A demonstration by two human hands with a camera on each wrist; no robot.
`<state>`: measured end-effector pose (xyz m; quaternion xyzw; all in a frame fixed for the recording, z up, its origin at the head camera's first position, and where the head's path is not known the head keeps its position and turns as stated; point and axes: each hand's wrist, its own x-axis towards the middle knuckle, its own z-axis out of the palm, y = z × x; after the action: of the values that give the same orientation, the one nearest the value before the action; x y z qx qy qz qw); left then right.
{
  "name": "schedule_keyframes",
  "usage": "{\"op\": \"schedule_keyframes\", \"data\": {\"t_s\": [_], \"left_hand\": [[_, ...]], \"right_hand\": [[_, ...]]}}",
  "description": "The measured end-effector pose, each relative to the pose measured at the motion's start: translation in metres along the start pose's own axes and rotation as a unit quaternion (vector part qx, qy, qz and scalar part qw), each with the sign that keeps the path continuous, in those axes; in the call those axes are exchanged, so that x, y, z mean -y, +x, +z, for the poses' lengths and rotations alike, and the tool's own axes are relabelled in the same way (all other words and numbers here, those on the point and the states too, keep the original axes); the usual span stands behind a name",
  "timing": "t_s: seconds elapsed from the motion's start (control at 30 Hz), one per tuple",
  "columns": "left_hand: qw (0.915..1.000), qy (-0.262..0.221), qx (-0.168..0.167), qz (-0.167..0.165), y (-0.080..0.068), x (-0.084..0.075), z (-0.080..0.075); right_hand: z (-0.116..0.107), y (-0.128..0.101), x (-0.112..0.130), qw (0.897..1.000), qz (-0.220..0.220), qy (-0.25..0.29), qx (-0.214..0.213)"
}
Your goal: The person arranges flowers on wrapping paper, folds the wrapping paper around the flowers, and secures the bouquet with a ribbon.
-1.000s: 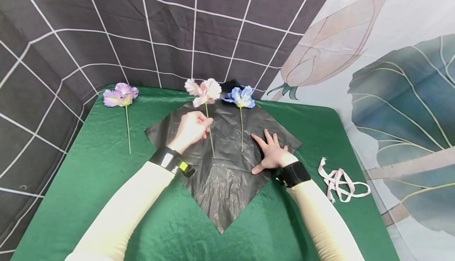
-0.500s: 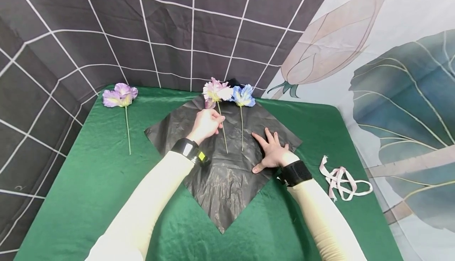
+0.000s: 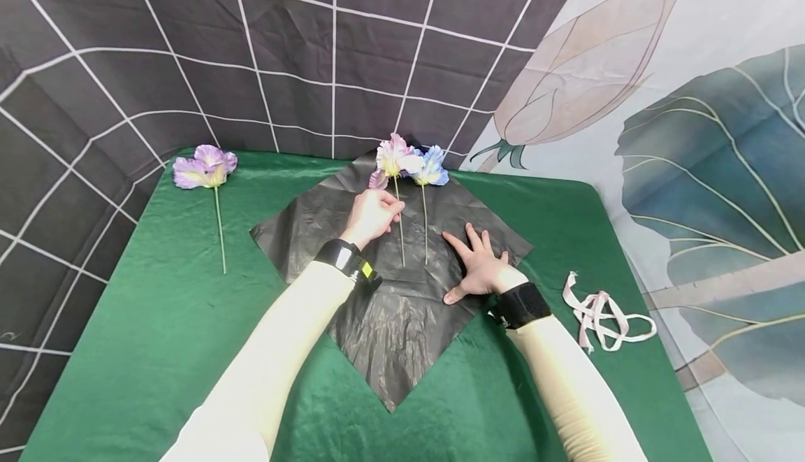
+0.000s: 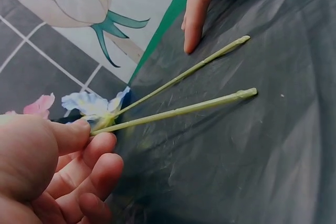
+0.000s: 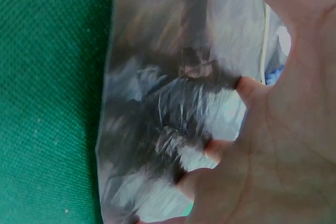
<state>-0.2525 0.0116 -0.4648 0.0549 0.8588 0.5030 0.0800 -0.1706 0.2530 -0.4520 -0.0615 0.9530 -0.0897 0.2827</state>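
My left hand [image 3: 372, 217] pinches the green stem of a pink-and-white artificial flower [image 3: 395, 156] between thumb and forefinger, just below the bloom. The flower is over a dark wrapping sheet [image 3: 393, 350], and its bloom overlaps the blue artificial flower [image 3: 432, 166] to its right. In the left wrist view the held stem [image 4: 210, 102] runs beside the thinner-looking stem of the blue flower, their lower ends apart. With fingers spread, my right hand [image 3: 483, 266] presses on the right part of the sheet. The right wrist view shows its fingertips [image 5: 218, 150] touching the crinkled sheet.
A purple artificial flower [image 3: 205, 167] lies on the green cloth [image 3: 151, 308] at the left. Loose pale pink ribbon [image 3: 606, 319] lies at the right. A dark gridded backdrop [image 3: 283, 42] rises behind the table, with a printed light cloth [image 3: 585, 98] on the right.
My left hand has moved right with the pink-and-white flower, bringing it against the blue one. The flower has turned to stand more nearly parallel with the blue stem. My right hand stays put.
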Motion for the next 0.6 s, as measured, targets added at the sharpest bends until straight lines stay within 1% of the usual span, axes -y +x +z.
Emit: {"op": "schedule_keyframes", "data": {"t_s": [0.1, 0.3, 0.5, 0.6], "left_hand": [[1.0000, 0.001, -0.001, -0.008, 0.002, 0.000, 0.001], [0.9995, -0.016, -0.001, -0.026, 0.006, 0.003, 0.004], [0.9994, -0.015, 0.006, -0.030, 0.008, 0.001, 0.008], [0.9992, -0.023, 0.011, -0.033, 0.008, 0.002, 0.011]], "right_hand": [[0.001, 0.001, 0.000, 1.000, 0.002, 0.001, 0.002], [0.001, 0.002, -0.001, 1.000, 0.003, -0.005, 0.001], [0.000, 0.001, -0.002, 1.000, 0.005, -0.003, 0.000], [0.000, 0.000, -0.002, 1.000, 0.004, -0.006, 0.001]]}}
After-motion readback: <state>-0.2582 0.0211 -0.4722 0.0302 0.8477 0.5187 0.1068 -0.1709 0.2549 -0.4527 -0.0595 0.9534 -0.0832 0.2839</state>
